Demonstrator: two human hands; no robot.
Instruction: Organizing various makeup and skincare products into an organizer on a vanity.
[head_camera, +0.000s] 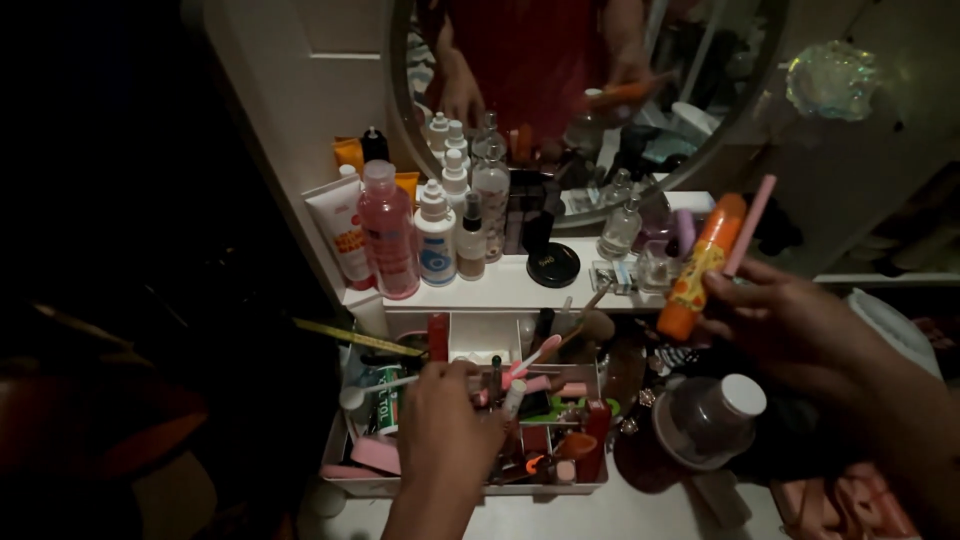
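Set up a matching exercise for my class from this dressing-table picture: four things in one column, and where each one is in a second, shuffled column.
Things
1. orange tube
2. pink bottle
3. black compact
4. white tray

Places
A. on the shelf below the mirror, near its middle
B. under the left hand, full of small cosmetics
C. held in the right hand with a pink stick
D. at the shelf's left end, among the bottles

Pairs: 1-C, 2-D, 3-A, 4-B
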